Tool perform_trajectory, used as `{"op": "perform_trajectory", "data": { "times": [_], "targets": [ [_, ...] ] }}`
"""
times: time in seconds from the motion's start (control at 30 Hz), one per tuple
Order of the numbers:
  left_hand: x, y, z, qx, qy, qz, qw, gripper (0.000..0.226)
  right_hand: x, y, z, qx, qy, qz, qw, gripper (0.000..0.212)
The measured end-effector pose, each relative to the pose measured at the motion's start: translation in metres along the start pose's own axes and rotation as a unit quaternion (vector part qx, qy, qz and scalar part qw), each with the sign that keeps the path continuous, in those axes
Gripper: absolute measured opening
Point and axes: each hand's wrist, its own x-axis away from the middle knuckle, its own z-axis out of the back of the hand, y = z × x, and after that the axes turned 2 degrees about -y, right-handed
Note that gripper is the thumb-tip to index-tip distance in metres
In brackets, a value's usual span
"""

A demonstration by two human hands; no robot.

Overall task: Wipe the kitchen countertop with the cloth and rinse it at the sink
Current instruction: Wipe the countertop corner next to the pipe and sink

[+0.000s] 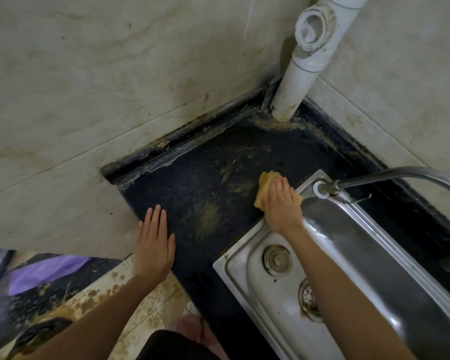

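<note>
A dark speckled countertop [182,183] smeared with what looks like yellowish grime carries a yellow cloth [264,187], a flat left hand [153,242] and a steel sink [247,255].

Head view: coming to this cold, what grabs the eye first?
The yellow cloth under the right hand, pressed on the dark countertop by the steel sink's corner. Then the brownish grime smears between the hands, thickest around the white pipe in the wall corner. The left hand rests flat at the counter's near edge.
</note>
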Motion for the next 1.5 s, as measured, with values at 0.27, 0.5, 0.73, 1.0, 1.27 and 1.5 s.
{"op": "perform_trajectory", "data": {
  "times": [0.27, 0.5, 0.73, 1.0, 1.27, 1.5],
  "targets": [
    [-0.001, 0.001, 0.000, -0.003, 0.001, 0.003, 1.000, 0.066, 0.017, -0.036, -0.010, -0.036, 0.010, 0.009, 0.999, 0.073],
    [-0.001, 0.001, 0.004, -0.025, -0.013, 0.005, 1.000, 0.063, -0.018, 0.020, 0.008, -0.017, -0.006, -0.051, 0.999, 0.059],
    [-0.001, 0.001, 0.003, -0.021, -0.012, 0.007, 1.000, 0.062, 0.023, -0.031, -0.013, -0.046, 0.028, 0.005, 0.999, 0.064],
    [-0.001, 0.003, 0.005, -0.029, -0.011, 0.009, 0.999, 0.061, -0.061, 0.038, 0.019, -0.046, -0.023, -0.118, 0.992, 0.058],
    [-0.001, 0.003, 0.007, -0.021, -0.015, 0.008, 1.000, 0.060, -0.012, 0.000, 0.001, -0.014, 0.000, 0.080, 0.997, 0.075],
    [-0.001, 0.003, 0.005, -0.027, -0.013, 0.013, 0.999, 0.063, -0.107, 0.042, 0.026, -0.091, -0.028, -0.090, 0.991, 0.059]
  ]
}}
